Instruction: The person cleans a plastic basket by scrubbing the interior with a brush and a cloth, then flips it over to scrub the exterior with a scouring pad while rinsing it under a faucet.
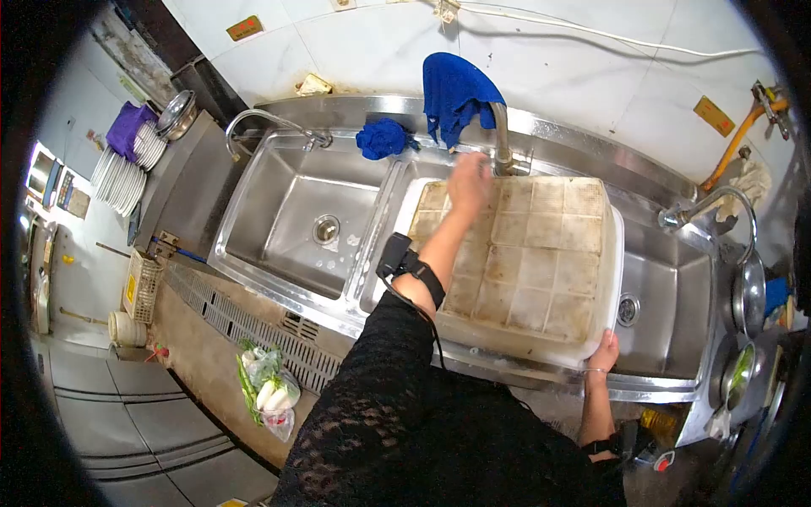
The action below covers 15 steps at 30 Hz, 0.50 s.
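Observation:
A large white plastic basin [619, 270] lies tilted across the middle sink, with a stained, gridded tray [528, 262] in or on it. My right hand [603, 351] grips the basin's lower right corner. Over the tray's upper left part is my left hand [470, 182], close to the middle faucet [503, 139]; its fingers are smeared by motion, and whether they touch anything is unclear. A blue cloth [456, 93] hangs over that faucet. Another blue cloth [381, 138] is bunched on the sink's back ledge.
The left sink [279, 211] and right sink [667, 313] flank the basin, each with a curved faucet. Stacked plates [118, 182] stand at far left. Bagged vegetables [272, 390] lie on the floor beside a drain grate [228, 308]. Pans [748, 296] are at far right.

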Available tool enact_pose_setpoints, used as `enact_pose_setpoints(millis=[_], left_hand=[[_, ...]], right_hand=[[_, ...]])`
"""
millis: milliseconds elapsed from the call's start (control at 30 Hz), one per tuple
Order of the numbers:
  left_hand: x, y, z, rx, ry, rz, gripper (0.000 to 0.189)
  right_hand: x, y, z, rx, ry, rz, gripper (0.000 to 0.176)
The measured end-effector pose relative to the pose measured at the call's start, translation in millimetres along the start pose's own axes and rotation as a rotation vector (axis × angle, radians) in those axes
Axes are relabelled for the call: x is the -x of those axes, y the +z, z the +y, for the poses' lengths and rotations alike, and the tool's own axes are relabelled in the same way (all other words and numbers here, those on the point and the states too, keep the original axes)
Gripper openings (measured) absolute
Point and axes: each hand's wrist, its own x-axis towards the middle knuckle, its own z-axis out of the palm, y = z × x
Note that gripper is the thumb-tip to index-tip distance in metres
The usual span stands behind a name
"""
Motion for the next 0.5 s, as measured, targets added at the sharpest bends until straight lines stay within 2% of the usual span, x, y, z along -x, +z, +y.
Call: enact_pose_setpoints(millis=[33,67,133,167,233,367,433,500], left_hand=[[-3,4,-17,-0.020,-0.044,0.172,0.016],[-3,8,-33,-0.015,-0.046,0.167,0.016],[0,18,-60,-0.288,-0.294,-0.220,0.018],[-2,25,-63,-0.283,-0.297,-0.223,0.018],[-7,32,-48,-0.130,0.034,-0.205,0.021],[-7,30,-12,0.087,0.133,-0.228,0.020],[-6,18,-29,-0.025,0.238,-0.256,0.021],[-7,4,-70,-0.168,0.185,-0.373,0.022]], right_hand=[[-1,-1,0,0.041,-0.003,-0.017,0.032],[-1,-1,0,0.079,-0.007,-0.035,0.032],[1,1,-5,0.039,0.005,-0.030,0.031],[2,3,-8,-0.005,0.018,-0.029,0.031],[2,4,-11,-0.006,0.013,-0.031,0.030],[5,2,-15,-0.015,0.046,-0.066,0.029],[2,-2,-12,-0.033,0.050,-0.082,0.029],[0,-5,-6,-0.061,0.058,-0.102,0.028]])
